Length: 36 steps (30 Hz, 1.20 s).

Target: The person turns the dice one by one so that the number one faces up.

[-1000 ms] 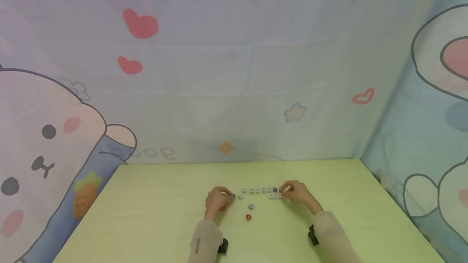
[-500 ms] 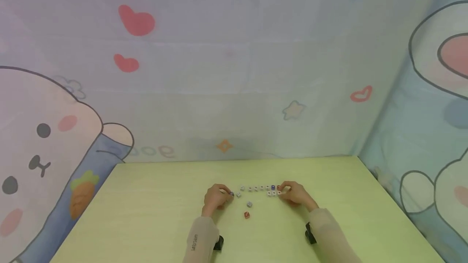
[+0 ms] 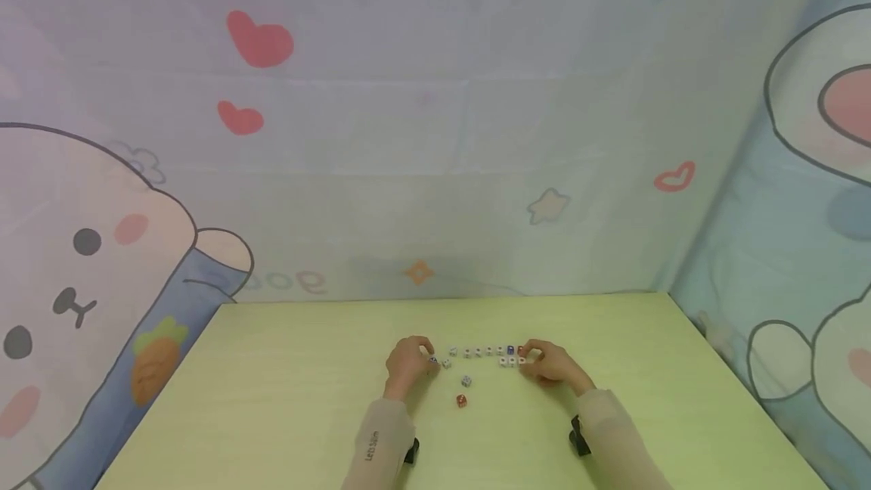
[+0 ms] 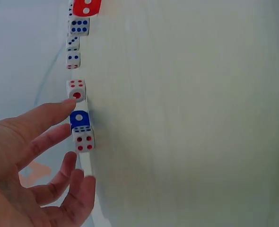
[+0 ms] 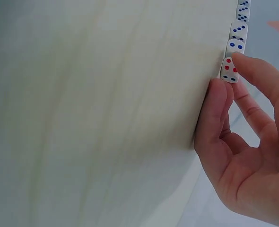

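Observation:
My left hand (image 3: 407,363) is beside a blue die (image 4: 80,119) at the left end of the dice. In the left wrist view its thumb tip touches or lies close by that die, and the other fingers are loosely bent and spread. A white die with red pips (image 4: 76,89) adjoins the blue one; another white die (image 4: 84,141) appears on its other side. At the right end, my right hand (image 3: 553,363) pinches a white die (image 5: 229,70) between thumb and fingers. That die abuts a white die with blue pips (image 5: 235,47).
A back row of white dice (image 3: 478,352) ends in a blue die (image 3: 511,350) and a red die (image 3: 520,350). Nearer on the pale table (image 3: 272,392) lie a white die (image 3: 466,381) and a red die (image 3: 461,401). A printed curtain (image 3: 381,172) hangs behind.
My left hand has risen slightly at the knuckles and its fingers have loosened around the blue die. The right hand stays almost in place; the head view has shifted a little.

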{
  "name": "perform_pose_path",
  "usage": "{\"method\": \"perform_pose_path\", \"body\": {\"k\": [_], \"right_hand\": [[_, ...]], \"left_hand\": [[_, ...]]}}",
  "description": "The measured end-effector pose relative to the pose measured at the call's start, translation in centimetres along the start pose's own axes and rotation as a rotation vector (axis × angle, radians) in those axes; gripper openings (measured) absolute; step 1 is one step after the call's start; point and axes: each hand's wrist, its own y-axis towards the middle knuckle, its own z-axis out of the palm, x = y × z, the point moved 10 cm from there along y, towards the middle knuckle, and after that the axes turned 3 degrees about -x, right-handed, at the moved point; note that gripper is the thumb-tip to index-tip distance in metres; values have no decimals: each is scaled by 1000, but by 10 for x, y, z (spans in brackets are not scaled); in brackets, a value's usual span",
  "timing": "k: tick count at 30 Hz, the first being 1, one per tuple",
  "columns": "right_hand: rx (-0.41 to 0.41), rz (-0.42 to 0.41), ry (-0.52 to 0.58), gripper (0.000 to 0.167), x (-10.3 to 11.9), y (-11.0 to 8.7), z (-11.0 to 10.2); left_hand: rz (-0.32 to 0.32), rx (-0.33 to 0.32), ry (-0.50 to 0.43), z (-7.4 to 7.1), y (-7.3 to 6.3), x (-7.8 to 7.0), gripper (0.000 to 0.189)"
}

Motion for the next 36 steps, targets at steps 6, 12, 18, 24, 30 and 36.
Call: {"method": "perform_pose_path", "body": {"k": [6,12,18,24,30,36], "right_hand": [[11,-6,-1,18,-1,2,2],[1,1,-14,15,0,1,3],[-7,5,-29,14,0,1,4],[-18,-2,-41,13,-1,0,3],[-16,-18,-39,13,2,0,3],[-14,-4,-35,13,0,1,4]], "left_hand": [[-4,-31,9,3,-3,-7,20],[-29,-37,57,7,-6,-10,19],[-34,-40,26,3,-8,-13,15],[-17,-34,-23,0,-8,-14,15],[20,-6,-35,2,-7,-16,15],[33,20,-9,7,-5,-15,15]]}}
